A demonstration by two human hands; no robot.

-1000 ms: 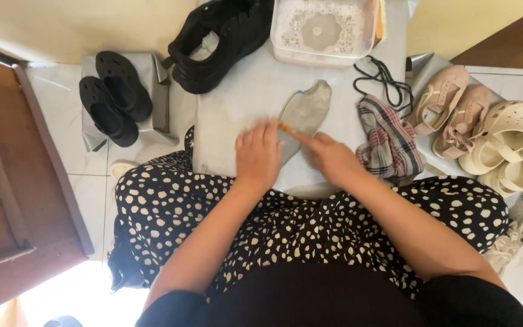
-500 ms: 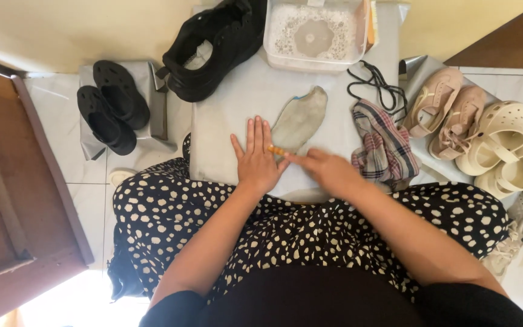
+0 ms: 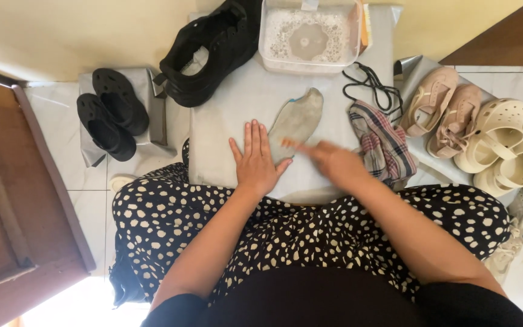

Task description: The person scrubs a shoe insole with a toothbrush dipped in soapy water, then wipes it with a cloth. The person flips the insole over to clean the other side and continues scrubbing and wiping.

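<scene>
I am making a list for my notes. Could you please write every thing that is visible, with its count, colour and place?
insole: 1, grey, centre of board
board: 1, pale grey, before the lap
tub: 1, clear, board's far end
black shoe: 1, black, far left of board
laces: 1 bundle, black, right of insole
cloth: 1, plaid, board's right edge
clogs: 2, black, on grey box, left
pink shoes: 2, pink, right
cream clogs: 2, cream, far right
left hand: flat on board, thumb at the insole's edge
right hand: blurred, by insole
</scene>
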